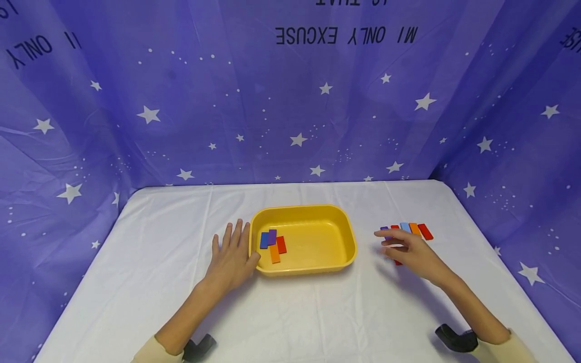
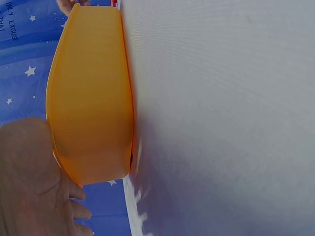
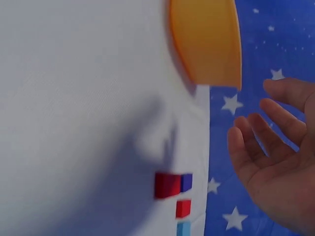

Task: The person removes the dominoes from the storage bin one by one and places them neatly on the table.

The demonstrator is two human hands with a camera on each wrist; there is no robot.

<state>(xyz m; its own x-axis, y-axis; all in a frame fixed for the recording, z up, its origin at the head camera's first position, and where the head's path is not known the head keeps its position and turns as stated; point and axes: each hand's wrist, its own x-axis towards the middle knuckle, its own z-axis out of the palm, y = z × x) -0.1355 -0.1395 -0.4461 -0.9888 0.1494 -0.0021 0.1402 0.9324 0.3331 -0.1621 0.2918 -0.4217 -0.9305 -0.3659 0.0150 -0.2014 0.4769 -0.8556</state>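
My left hand [image 1: 230, 264] lies with straight fingers along the left end of a yellow tray [image 1: 301, 271], its thumb over the rim. Inside the tray, toward its left side, are a blue block [image 1: 264, 240], a purple block [image 1: 272, 237], an orange block [image 1: 275, 254] and a red block [image 1: 282, 245]. To the right of the tray, my right hand [image 1: 415, 254] hovers above the table with loosely bent, spread fingers and nothing visible between them. Below it a red block [image 3: 167, 185] shows, partly hidden in the head view.
Beyond the right hand runs a row of flat blocks: purple [image 1: 385, 229], red [image 1: 394, 227], light blue [image 1: 405, 227], orange [image 1: 415, 228] and red [image 1: 425, 232]. A white cloth covers the table [image 1: 308, 322]. Purple star-patterned curtains [image 1: 263, 121] enclose the back and sides.
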